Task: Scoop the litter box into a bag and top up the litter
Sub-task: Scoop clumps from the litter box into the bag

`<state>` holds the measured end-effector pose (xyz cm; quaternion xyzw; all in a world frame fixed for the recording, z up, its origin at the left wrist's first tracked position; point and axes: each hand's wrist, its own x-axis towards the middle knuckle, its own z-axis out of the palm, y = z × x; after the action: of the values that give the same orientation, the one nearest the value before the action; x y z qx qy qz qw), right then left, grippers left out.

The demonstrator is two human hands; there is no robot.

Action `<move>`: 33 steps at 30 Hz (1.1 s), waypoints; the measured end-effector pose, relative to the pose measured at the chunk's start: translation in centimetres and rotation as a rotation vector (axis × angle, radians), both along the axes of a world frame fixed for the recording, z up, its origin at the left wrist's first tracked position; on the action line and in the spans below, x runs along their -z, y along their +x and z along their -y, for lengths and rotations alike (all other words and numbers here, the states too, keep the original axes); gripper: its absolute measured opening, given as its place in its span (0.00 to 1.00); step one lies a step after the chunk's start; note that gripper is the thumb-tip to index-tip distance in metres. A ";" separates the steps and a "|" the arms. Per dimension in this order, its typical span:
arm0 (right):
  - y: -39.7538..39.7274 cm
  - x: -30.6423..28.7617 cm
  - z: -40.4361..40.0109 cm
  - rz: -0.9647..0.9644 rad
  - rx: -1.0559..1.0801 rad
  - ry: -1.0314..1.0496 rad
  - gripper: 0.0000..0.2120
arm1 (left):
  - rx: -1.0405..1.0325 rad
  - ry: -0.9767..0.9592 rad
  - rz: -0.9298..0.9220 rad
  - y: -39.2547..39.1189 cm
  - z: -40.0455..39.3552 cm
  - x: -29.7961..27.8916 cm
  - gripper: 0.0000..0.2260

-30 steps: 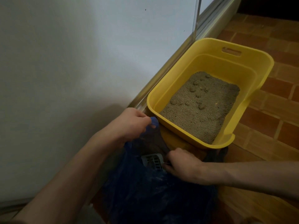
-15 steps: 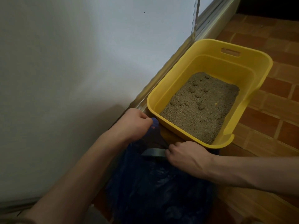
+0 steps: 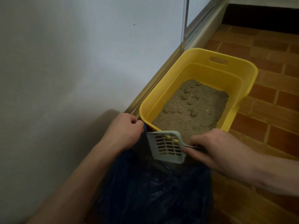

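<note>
Over mouth of dark blue bag (image 3: 150, 188), grey slotted litter scoop (image 3: 166, 146) held by right hand (image 3: 216, 151), fingers wrapped round handle. Bag edge pinched up by left hand (image 3: 125, 133). Yellow litter box (image 3: 200, 75) parked just behind on brick floor (image 3: 265, 126), clumps dotted across litter (image 3: 194, 109).

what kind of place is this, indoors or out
Probably a home's tiled edge, a patio or utility corner: brick-tile floor, a metal door track along the wall, and a yellow litter box on the floor.

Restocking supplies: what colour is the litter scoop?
Pale grey-blue litter scoop, slotted; clearest in the head view.
</note>
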<state>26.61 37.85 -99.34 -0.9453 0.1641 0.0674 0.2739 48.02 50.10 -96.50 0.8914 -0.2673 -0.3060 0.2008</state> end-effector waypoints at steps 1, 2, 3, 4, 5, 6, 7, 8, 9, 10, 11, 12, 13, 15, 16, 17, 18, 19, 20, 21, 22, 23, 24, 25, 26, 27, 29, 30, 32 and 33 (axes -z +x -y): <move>-0.5 -0.9 0.5 0.004 0.048 0.036 0.23 | -0.001 -0.005 0.008 0.2 0.1 0.1 0.11; -0.8 -1.9 1.1 0.004 0.100 0.076 0.20 | -0.003 -0.013 0.010 0.3 0.2 0.2 0.11; -1.0 -2.6 1.8 0.004 0.158 0.114 0.15 | -0.005 -0.022 0.006 0.4 0.2 0.3 0.11; -0.9 -2.9 2.7 0.005 0.218 0.143 0.10 | -0.006 -0.027 0.001 0.4 0.3 0.3 0.11; -0.7 -3.0 3.8 0.003 0.271 0.157 0.08 | -0.006 -0.028 0.002 0.5 0.3 0.4 0.11; -0.4 -2.6 5.2 -0.012 0.315 0.155 0.09 | -0.007 -0.031 0.007 0.6 0.3 0.5 0.12; 0.0 -2.0 6.8 -0.042 0.351 0.145 0.12 | -0.011 -0.034 0.009 0.7 0.3 0.6 0.12; 0.4 -1.1 8.4 -0.081 0.383 0.136 0.14 | -0.017 -0.036 0.006 0.7 0.3 0.7 0.12; 0.9 -0.1 10.0 -0.121 0.414 0.135 0.16 | -0.020 -0.035 0.000 0.8 0.3 0.7 0.12; 1.4 0.9 11.5 -0.154 0.441 0.137 0.17 | -0.023 -0.036 -0.005 0.8 0.2 0.7 0.12; 1.8 1.9 12.6 -0.178 0.466 0.147 0.18 | -0.026 -0.041 -0.009 0.8 0.2 0.8 0.11; 2.3 2.8 13.5 -0.195 0.487 0.166 0.18 | -0.029 -0.048 -0.011 0.8 0.1 0.8 0.11; 2.8 3.5 14.0 -0.206 0.503 0.185 0.18 | -0.029 -0.051 -0.013 0.8 0.0 0.9 0.11; 4.2 4.6 14.2 -0.212 0.511 0.189 0.18 | -0.033 -0.048 -0.011 1.0 0.0 1.0 0.11; 5.0 5.0 14.0 -0.208 0.513 0.179 0.17 | -0.037 -0.050 -0.008 1.1 0.0 1.1 0.11; 5.8 5.2 13.8 -0.206 0.518 0.170 0.17 | -0.041 -0.053 -0.003 1.3 0.1 1.2 0.11; 6.5 5.4 13.5 -0.206 0.525 0.163 0.16 | -0.040 -0.055 0.001 1.4 0.1 1.3 0.11; 7.2 5.6 13.3 -0.211 0.529 0.160 0.16 | -0.039 -0.057 0.004 1.5 0.1 1.4 0.11; 7.7 5.7 13.2 -0.218 0.531 0.159 0.15 | -0.038 -0.056 0.007 1.4 0.1 1.5 0.11; 8.1 5.8 13.2 -0.226 0.533 0.156 0.15 | -0.034 -0.055 0.012 1.4 0.2 1.6 0.11; 8.4 5.8 13.1 -0.235 0.532 0.149 0.15 | -0.026 -0.053 0.018 1.4 0.1 1.7 0.12; 8.6 5.7 13.2 -0.244 0.530 0.139 0.15 | -0.019 -0.051 0.022 1.3 0.1 1.8 0.12; 8.8 5.7 13.3 -0.256 0.529 0.129 0.14 | -0.015 -0.051 0.023 1.3 0.1 2.0 0.12; 8.9 5.7 13.4 -0.270 0.526 0.125 0.14 | -0.015 -0.052 0.025 1.4 0.0 2.1 0.12; 9.0 5.7 13.7 -0.286 0.525 0.127 0.15 | -0.012 -0.050 0.028 1.5 0.0 2.2 0.12; 9.0 5.7 13.9 -0.302 0.525 0.136 0.15 | -0.010 -0.049 0.031 1.6 0.0 2.2 0.12; 9.2 5.9 14.3 -0.334 0.523 0.158 0.15 | -0.012 -0.048 0.039 1.8 -0.1 2.4 0.12; 9.3 6.0 14.5 -0.344 0.524 0.166 0.15 | -0.012 -0.044 0.042 1.9 -0.1 2.4 0.12; 9.4 6.2 14.6 -0.352 0.527 0.176 0.15 | -0.011 -0.039 0.040 1.9 -0.1 2.4 0.12; 9.5 6.4 14.7 -0.355 0.529 0.179 0.15 | -0.009 -0.040 0.037 1.9 -0.1 2.5 0.12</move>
<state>36.07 23.15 -105.72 -0.8157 0.4425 0.1716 0.3308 49.93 50.18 -98.96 0.8939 -0.2729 -0.2833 0.2150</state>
